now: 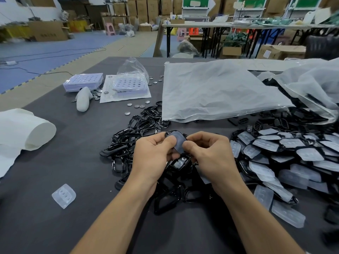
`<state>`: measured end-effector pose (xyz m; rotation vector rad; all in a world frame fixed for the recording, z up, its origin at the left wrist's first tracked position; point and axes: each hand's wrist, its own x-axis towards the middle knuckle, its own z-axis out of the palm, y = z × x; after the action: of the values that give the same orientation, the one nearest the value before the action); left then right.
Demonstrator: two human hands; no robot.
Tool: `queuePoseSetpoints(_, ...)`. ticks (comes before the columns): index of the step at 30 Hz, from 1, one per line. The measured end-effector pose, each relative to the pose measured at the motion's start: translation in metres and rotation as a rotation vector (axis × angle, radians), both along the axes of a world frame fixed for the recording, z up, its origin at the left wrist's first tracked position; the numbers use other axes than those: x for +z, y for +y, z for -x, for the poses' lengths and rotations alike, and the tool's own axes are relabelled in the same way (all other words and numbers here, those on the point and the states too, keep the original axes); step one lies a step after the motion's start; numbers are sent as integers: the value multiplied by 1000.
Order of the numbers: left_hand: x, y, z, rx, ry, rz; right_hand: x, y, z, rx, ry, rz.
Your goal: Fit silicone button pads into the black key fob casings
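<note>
Both hands meet above the middle of the dark table. My left hand (154,154) and my right hand (207,153) hold one black key fob casing (171,133) between them, with a translucent silicone button pad (178,142) lying on it. Both thumbs press on the pad. The casing is mostly hidden by my fingers. Under and left of my hands lies a heap of empty black casings (135,129). To the right spreads a pile of casings with pads in them (286,154). One loose pad (63,196) lies at the near left.
A large clear plastic bag (220,92) lies flat behind the heaps, another bag (311,85) at the far right. Coin cells (136,106), two purple trays (83,81), a white glove (83,99) and white foam sheet (23,131) sit to the left.
</note>
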<state>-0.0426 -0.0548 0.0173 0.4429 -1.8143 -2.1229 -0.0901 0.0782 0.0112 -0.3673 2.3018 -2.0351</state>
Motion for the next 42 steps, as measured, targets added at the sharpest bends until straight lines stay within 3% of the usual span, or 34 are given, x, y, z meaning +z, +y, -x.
queuePoseSetpoints(8, 6, -1, -4, -83, 0, -27, 1, 0, 1, -23, -41, 6)
queuePoseSetpoints(16, 4, -3, 0, 46, -66, 29, 1, 1, 1, -38, -32, 9)
queuePoseSetpoints(21, 5, -2, -1, 17, -66, -3, 2, -1, 0, -1, -119, 96)
queuePoseSetpoints(30, 7, -8, -3, -59, -73, -45, 4, 0, 1, 0, -104, 69)
queuePoseSetpoints(42, 7, -15, -4, -136, -151, 104, 3, -1, 0, -11, -54, 9)
